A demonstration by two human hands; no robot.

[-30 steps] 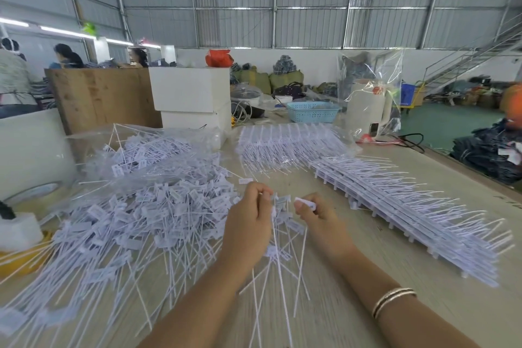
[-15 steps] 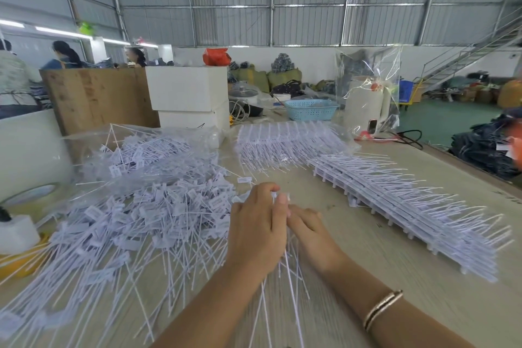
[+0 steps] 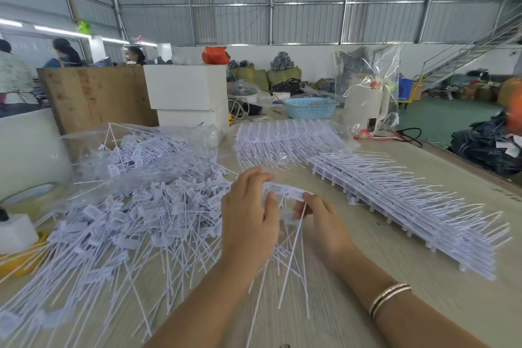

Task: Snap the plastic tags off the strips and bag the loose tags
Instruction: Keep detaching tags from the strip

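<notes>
I'm mid-snap — left hand [image 3: 250, 215] and right hand [image 3: 319, 216] pinch one strip [image 3: 285, 191]; next, twist tags free toward the pile [image 3: 135, 215] at nine o'clock.

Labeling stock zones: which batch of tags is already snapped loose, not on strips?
The loose tag pile left of the left hand: tags lie jumbled at all angles. The stacked strips right of the right hand stay in neat rows.
</notes>
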